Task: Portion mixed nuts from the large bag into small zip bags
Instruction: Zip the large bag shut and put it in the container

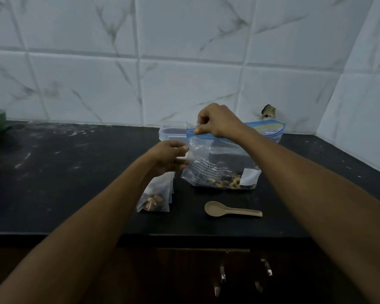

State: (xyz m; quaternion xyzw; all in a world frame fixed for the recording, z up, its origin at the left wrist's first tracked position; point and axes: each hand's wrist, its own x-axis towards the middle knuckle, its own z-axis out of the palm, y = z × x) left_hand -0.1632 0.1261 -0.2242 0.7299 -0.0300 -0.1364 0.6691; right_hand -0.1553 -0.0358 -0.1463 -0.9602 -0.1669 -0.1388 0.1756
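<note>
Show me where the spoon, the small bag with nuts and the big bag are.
spoon [213,208], head view, on its bowl.
small bag [153,199], head view, on the nuts at its bottom.
big bag [219,156], head view, on its clear front.

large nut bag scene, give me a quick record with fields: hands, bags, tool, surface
right hand: pinching the blue zip strip of the large bag
left hand: holding the large bag's left edge
large bag contents: a few nuts at the bottom
small zip bag: holds nuts, below the left hand
spoon: lying unused on the black counter, in front of the large bag
</note>
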